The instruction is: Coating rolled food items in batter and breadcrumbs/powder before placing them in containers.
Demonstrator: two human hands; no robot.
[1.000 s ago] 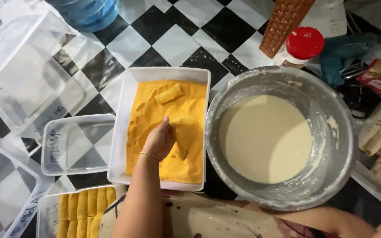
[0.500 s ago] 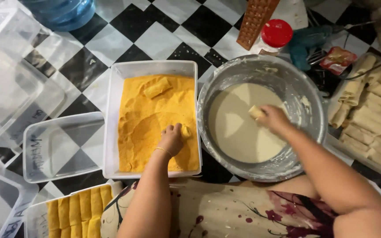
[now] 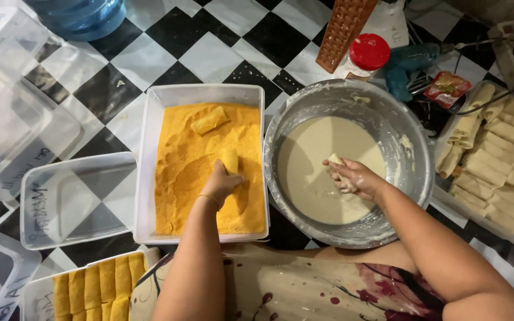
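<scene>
roll in crumbs [image 3: 229, 159]: a small rolled pastry, coated yellow, lying in the crumb tray about mid-right; the left hand is on it.
metal bowl [image 3: 414, 148]: biggest item, holds pale batter [image 3: 310, 172]; sits just right of the crumb tray and touches it, so a wet roll has a short way across.
crumb tray [image 3: 150, 166]: white rectangular tub of orange crumbs, set between the bowl and the clear tubs, directly in front of the person.
raw rolls [image 3: 501, 154]: pale stack on a tray at far right, near the right arm; cut off by the frame edge, count unclear.
empty tub [image 3: 72, 199]: clear, just left of the crumb tray.
coated rolls [image 3: 90, 291]: yellow row in a tub at bottom left, partly cut off by the frame and the left arm.
left hand [image 3: 221, 184]: dry side; fingers curled over the roll in crumbs, pressing or rolling it. Fingertips hidden, so a full grasp versus a push: cannot tell.
right hand [image 3: 352, 178]: wet side, batter-smeared, fingers closed on a dipped roll [image 3: 334, 159] at the batter surface; most of the roll is hidden by the fingers.
second roll [image 3: 209, 120]: coated, lies loose near the tray's far end.
red-lid jar [image 3: 369, 53]: behind the bowl; contents not visible.
</scene>
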